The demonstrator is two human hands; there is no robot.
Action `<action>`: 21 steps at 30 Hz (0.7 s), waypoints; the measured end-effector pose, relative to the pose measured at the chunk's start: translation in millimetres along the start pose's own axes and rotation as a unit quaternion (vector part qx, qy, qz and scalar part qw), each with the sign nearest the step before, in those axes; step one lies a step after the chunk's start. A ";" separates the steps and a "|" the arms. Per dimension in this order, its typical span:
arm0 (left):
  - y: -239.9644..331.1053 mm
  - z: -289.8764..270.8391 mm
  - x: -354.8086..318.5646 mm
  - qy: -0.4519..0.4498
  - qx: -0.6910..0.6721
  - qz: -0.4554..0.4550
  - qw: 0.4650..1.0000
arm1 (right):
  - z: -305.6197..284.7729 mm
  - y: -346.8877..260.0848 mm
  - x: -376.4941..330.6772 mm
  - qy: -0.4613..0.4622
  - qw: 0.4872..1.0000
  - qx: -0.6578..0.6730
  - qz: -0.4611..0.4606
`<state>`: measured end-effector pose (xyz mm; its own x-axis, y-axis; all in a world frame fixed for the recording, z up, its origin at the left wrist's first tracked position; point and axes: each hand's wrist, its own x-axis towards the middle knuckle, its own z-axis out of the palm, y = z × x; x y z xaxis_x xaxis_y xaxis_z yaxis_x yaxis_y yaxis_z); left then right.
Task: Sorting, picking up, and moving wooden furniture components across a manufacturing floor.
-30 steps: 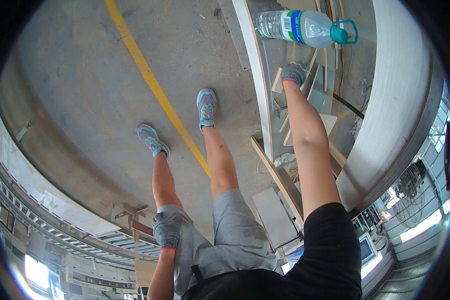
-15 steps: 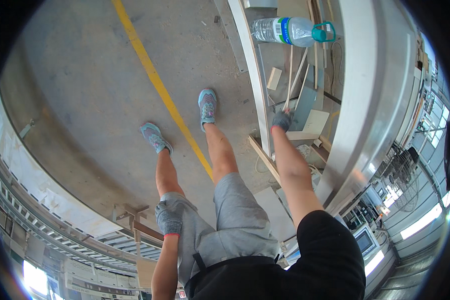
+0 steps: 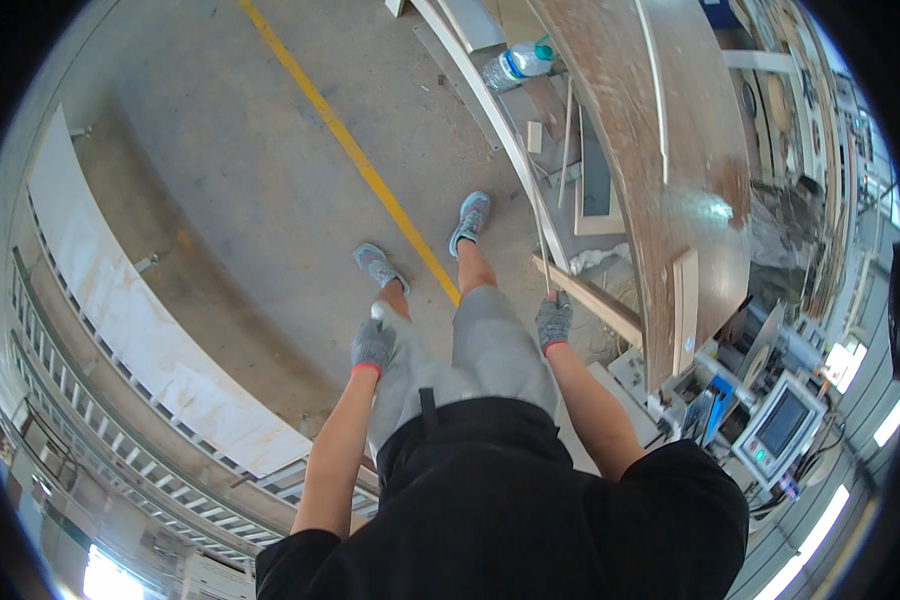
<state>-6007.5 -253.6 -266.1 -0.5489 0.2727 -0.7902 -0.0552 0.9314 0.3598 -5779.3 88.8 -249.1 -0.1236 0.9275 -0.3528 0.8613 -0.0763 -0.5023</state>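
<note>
My right hand, in a grey glove with a red cuff, is closed around the lower end of a thin wooden strip. From my fingers the strip runs forward along the pale edge of a frame. My left hand, gloved the same way, hangs beside my grey shorts. Its fingers look loose and hold nothing I can see, though they are slightly blurred. Ahead of my right hand, the bay inside the frame holds a clear bottle with a teal cap, a small wood block and more strips.
A curved-looking brown board rises to my right, with a pale wood piece on it. A timber bar lies near my right hand. Further right is a control screen. A long white panel and a roller conveyor stand left.
My right hand has drawn back from the bay toward my body, bringing the thin strip. I have shifted, and the brown board now shows at right. My left hand stays beside my thigh.
</note>
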 end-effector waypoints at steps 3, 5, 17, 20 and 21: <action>32.3 -19.8 13.5 0.022 -0.081 0.095 0.992 | -53.7 -41.5 -44.4 -0.159 0.964 0.183 0.109; 56.5 -33.6 48.0 0.053 -0.230 0.144 0.961 | -90.6 -74.3 -58.6 -0.269 0.933 0.238 0.030; 469.0 -68.0 -38.6 -0.242 -0.279 0.289 0.883 | -312.7 84.4 -38.3 -0.060 0.814 0.574 0.066; 536.1 0.1 -74.0 -0.308 -0.249 0.265 0.879 | -328.7 155.5 -14.3 0.080 0.739 0.667 0.045; 551.6 22.6 -73.5 -0.316 -0.229 0.269 0.880 | -331.9 169.6 -4.4 0.134 0.683 0.717 0.023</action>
<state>-5978.8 245.6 -20.7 -0.0321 0.8596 -0.5100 -0.3400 0.4705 0.8143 -5469.1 193.3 -70.7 0.1486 0.9309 -0.3338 -0.5324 -0.2091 -0.8203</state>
